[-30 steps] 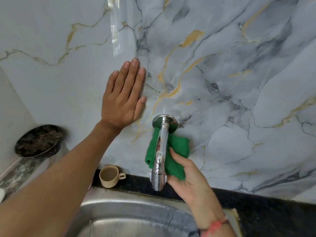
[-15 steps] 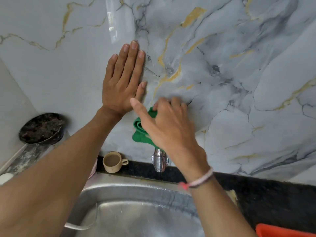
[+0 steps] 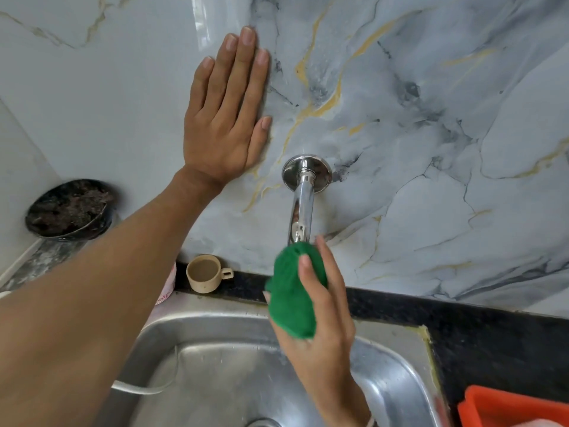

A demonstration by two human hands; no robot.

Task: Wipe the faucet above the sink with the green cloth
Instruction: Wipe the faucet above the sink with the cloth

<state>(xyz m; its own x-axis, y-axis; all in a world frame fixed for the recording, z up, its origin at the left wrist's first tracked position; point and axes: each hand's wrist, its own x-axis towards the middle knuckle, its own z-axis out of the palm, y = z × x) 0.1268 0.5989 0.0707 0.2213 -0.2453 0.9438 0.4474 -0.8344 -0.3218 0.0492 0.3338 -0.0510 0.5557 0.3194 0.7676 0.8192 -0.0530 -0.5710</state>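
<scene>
A chrome faucet (image 3: 301, 201) juts from the marble wall on a round flange, above the steel sink (image 3: 215, 349). My right hand (image 3: 323, 328) grips the bunched green cloth (image 3: 292, 291), wrapped over the faucet's lower end, so the spout tip is hidden. The upper pipe and flange are bare and shiny. My left hand (image 3: 226, 112) lies flat on the wall with fingers spread, up and to the left of the flange, holding nothing.
A beige cup (image 3: 204, 272) stands on the black counter ledge left of the faucet. A dark bowl (image 3: 69, 209) with dark contents sits in the far left corner. An orange tub (image 3: 514, 408) is at the bottom right. A white strip lies in the sink.
My right hand has slid the green cloth down from the flange at the wall to the faucet's lower end. The left hand stays pressed on the wall.
</scene>
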